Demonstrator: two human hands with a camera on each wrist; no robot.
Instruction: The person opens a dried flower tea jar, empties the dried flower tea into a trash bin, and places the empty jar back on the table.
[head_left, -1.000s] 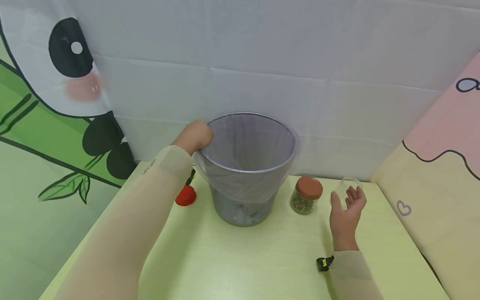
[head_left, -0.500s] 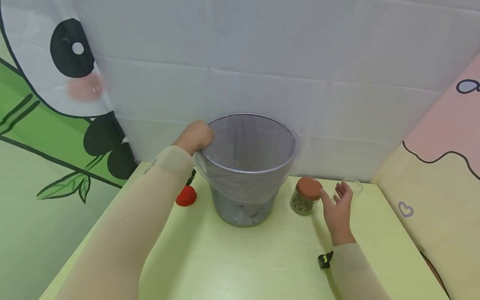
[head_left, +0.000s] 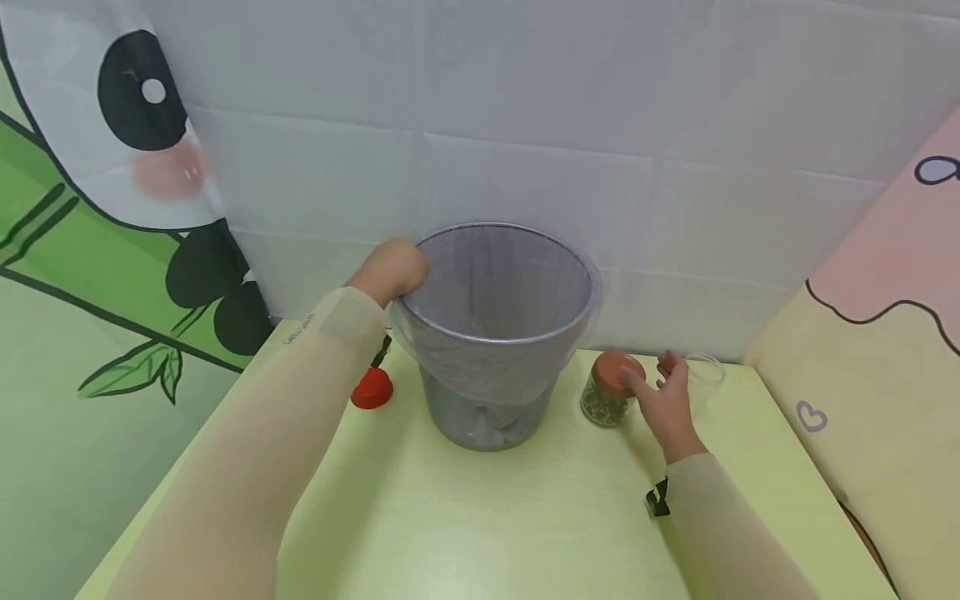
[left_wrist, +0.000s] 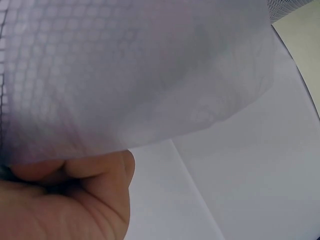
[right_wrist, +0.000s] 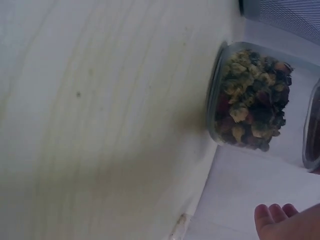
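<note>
A grey mesh wastebasket (head_left: 487,425) stands at the back of the table, a translucent bin liner (head_left: 495,367) folded over its rim. My left hand (head_left: 393,268) grips the rim at its left side. In the left wrist view, the curled fingers (left_wrist: 95,172) are partly covered by the liner's edge. Right of the wastebasket is a clear jar (head_left: 603,404) with a brown-red lid (head_left: 618,372); dried flowers (right_wrist: 252,102) show inside it in the right wrist view. My right hand (head_left: 667,412) is beside the jar, fingers spread, thumb right at the lid's edge.
A clear cup (head_left: 705,371) stands behind my right hand, partly hidden. Left of the wastebasket lies a red object (head_left: 372,389) with a black part, partly behind my left forearm. A white printed cloth (head_left: 525,100) hangs right behind the table (head_left: 465,525).
My right hand has moved left, from in front of the clear cup to beside the jar's lid. The left hand keeps its place on the wastebasket's rim.
</note>
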